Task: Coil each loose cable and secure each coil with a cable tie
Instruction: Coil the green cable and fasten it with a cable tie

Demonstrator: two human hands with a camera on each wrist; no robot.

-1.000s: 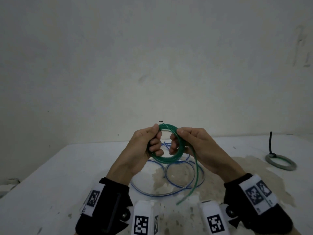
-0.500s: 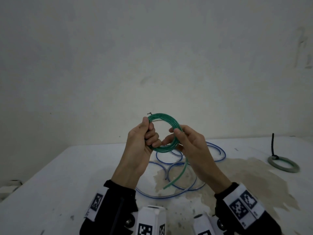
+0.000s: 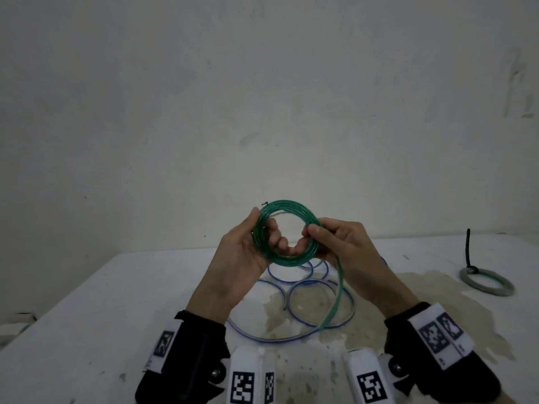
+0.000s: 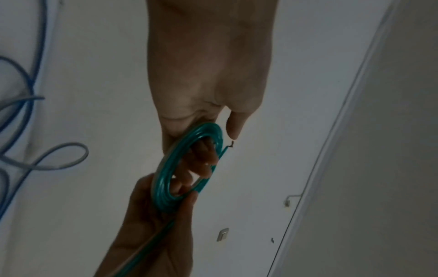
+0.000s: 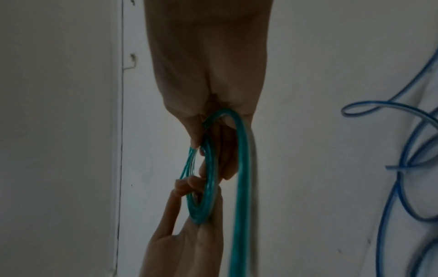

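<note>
Your left hand (image 3: 239, 258) grips the left side of the green cable coil (image 3: 284, 233), with the thumb on the near face of the turns and the fingers (image 3: 278, 243) curled through the opening. Your right hand (image 3: 347, 252) pinches the right side of the same coil between thumb and fingertips. The coil is held upright in the air between both hands, above the middle of the worktop (image 3: 87, 310) and clear of its surface. A short bare end (image 3: 264, 203) of the green cable projects from the top left of the coil, just beside your left thumb. The free tail (image 3: 335, 298) of the green cable leaves the coil at your right hand and hangs down toward the near edge of the worktop; the views do not show whether its tip touches the surface. The loose blue cable (image 3: 306, 287) lies in open loops on the worktop directly below and behind both hands, apart from them. A grey-green coil (image 3: 486, 282) lies flat near the right edge of the worktop, with a dark tie (image 3: 468, 249) standing up from its far side, well apart from your right hand.
</note>
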